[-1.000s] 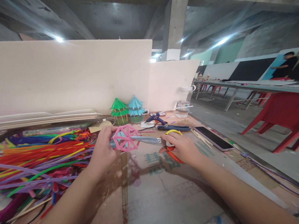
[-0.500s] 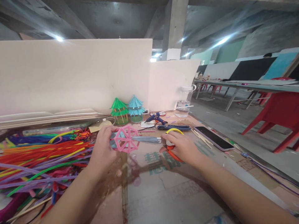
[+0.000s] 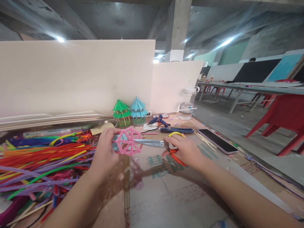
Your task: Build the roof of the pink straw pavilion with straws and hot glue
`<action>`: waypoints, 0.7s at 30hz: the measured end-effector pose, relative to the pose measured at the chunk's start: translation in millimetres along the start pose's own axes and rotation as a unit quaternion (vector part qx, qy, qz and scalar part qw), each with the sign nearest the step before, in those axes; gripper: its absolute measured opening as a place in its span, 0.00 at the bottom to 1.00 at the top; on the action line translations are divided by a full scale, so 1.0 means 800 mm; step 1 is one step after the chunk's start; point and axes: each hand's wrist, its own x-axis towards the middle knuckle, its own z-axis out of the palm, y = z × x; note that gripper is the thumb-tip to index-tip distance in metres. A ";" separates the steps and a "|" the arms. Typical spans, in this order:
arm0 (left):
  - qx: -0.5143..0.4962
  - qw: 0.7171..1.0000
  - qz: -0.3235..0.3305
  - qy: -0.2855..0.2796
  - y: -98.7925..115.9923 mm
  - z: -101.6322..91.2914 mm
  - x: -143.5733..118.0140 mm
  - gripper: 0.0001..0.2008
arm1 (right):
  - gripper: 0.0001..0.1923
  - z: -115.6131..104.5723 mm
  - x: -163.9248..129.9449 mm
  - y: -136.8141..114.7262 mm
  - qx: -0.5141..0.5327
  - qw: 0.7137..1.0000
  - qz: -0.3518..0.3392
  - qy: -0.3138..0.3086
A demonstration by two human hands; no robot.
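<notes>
My left hand (image 3: pixel 108 145) is closed around a pink wheel-shaped pipe-cleaner frame (image 3: pixel 130 142), whose spokes face toward the right. A pale blue-grey piece shows behind the pink spokes, partly hidden by my fingers. In my right hand (image 3: pixel 181 147) is a pair of scissors (image 3: pixel 154 143) with yellow and orange handles. Their blades point left, and the tips overlap the right part of the pink frame in view. Whether the blades touch it I cannot tell.
Bundles of colourful pipe cleaners (image 3: pixel 47 158) lie at left. Behind stand a green pagoda model (image 3: pixel 121 112), a blue one (image 3: pixel 138 110), a glue gun (image 3: pixel 158 120) and a water bottle (image 3: pixel 186 106). A utility knife (image 3: pixel 177 130) and a phone (image 3: pixel 217 140) lie at right.
The scissors have tilted slightly, and their blade tips have shifted a little against the pink frame. Both hands stay nearly in place.
</notes>
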 end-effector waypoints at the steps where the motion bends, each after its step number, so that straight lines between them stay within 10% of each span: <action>1: -0.003 1.000 -0.005 -0.002 0.000 0.000 0.000 0.17 | 0.10 -0.001 0.000 0.000 0.000 1.000 0.001 -0.003; 21: -0.013 1.000 -0.021 -0.010 0.008 0.001 0.002 0.14 | 0.12 -0.002 0.000 0.001 -0.005 1.000 -0.002 -0.006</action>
